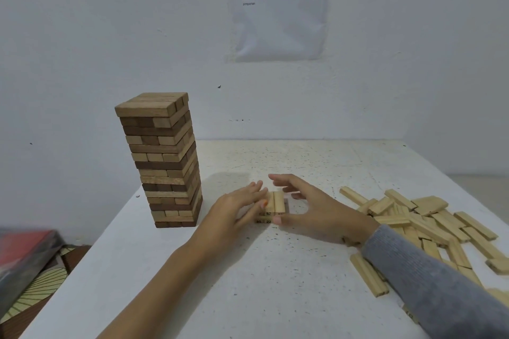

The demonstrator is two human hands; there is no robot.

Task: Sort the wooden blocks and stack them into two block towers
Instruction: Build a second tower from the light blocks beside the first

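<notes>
A tall tower (165, 162) of mixed dark and light brown wooden blocks stands at the left on the white table (275, 270). Right of it sits a low stack of pale numbered blocks (275, 205), a few layers high. My left hand (237, 209) presses flat against the stack's left side, fingers straight. My right hand (308, 209) hovers at its right side with fingers spread, the thumb near the lower front block. A loose heap of pale blocks (429, 223) lies at the right, partly hidden behind my grey sleeve.
The wall stands close behind the table, with a printed sheet (279, 5) taped on it. Off the table's left edge, low down, lie a red-covered box (24, 253) and a patterned mat (41, 283). Two pale blocks (369, 274) lie side by side near my right forearm.
</notes>
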